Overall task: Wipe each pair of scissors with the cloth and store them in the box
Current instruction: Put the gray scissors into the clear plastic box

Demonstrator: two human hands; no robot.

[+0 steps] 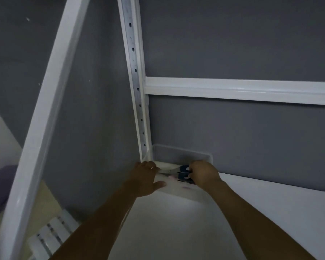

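head view: the storing step is in hand. the box (pixel 182 191), a pale see-through tub, sits in the back corner of a white shelf (pixel 176 231), hard against the grey wall (pixel 233 44) and just beside the perforated white upright (pixel 133 81). the left hand (pixel 146 177) steadies the box at its near left corner, with the fingers curled over the rim and the thumb laid along the front wall. the right hand (pixel 203 174) holds a dark-handled pair of scissors (pixel 183 171) by the handles, fingers closed round them. the pale blades point left across the box mouth, at about rim height. whether the blades already touch anything inside i cannot tell, as the picture is dim and soft there. a small pink thing shows through the front wall, too blurred to name. no cloth shows plainly near the hands. a purple blur at the far left edge may or may not be one.

judging by this, the pair looks ready to be put down rather than wiped. the next move calls for lowering the scissors flat into the box and loosening the right fingers from the handles, while the left hand keeps the tub from sliding along the shelf. the blade tips should stay clear of the left fingers on the rim.
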